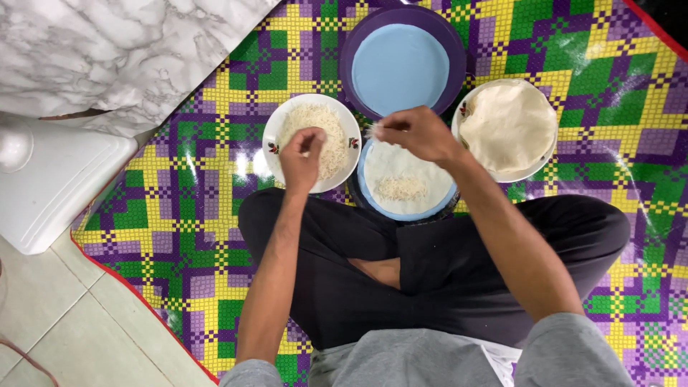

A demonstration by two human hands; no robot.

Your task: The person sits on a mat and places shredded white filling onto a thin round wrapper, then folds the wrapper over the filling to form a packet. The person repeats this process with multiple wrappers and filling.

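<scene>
Left hand rests curled in the white plate of shredded filling, fingers pinched narrow on shreds; that plate sits on the chequered mat just left of the blue plate. Right hand hovers over the blue plate's flat wrapper sheet, fingertips closed on a pinch of shreds, above a small strip of filling on the sheet. Stack of wrappers lies to the right, purple bowl of pale liquid behind.
</scene>
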